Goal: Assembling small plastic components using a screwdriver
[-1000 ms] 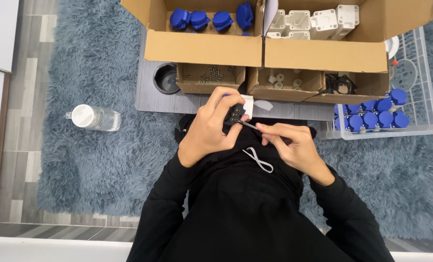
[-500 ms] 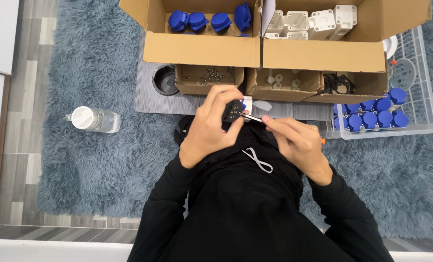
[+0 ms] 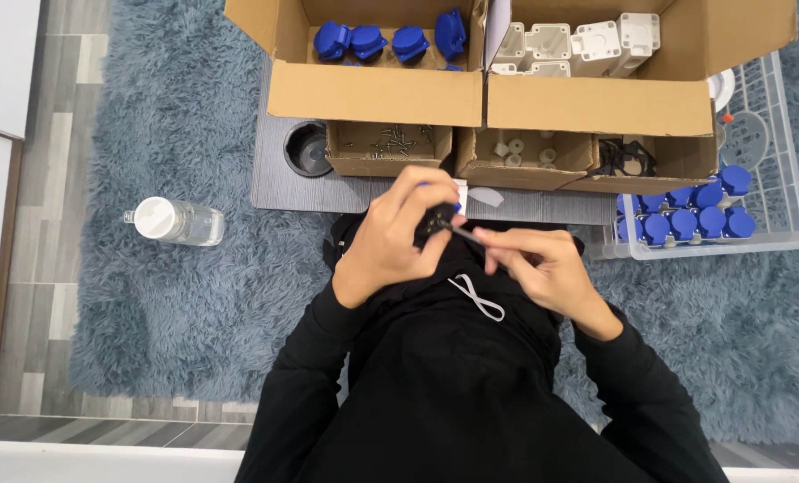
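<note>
Left hand [image 3: 391, 241] closed around small black part [image 3: 435, 217] above the lap, right hand [image 3: 538, 268] pinching thin dark screwdriver [image 3: 467, 234] with tip against that part, just below grey tray [image 3: 279, 183] carrying small cardboard boxes [image 3: 389, 150].

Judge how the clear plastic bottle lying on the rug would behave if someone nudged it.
The clear plastic bottle lies on its side, so it would probably roll. The shaggy blue-grey rug would likely stop it soon. It looks nearly empty, though that is hard to tell, so it is probably light and easily shifted.
</note>
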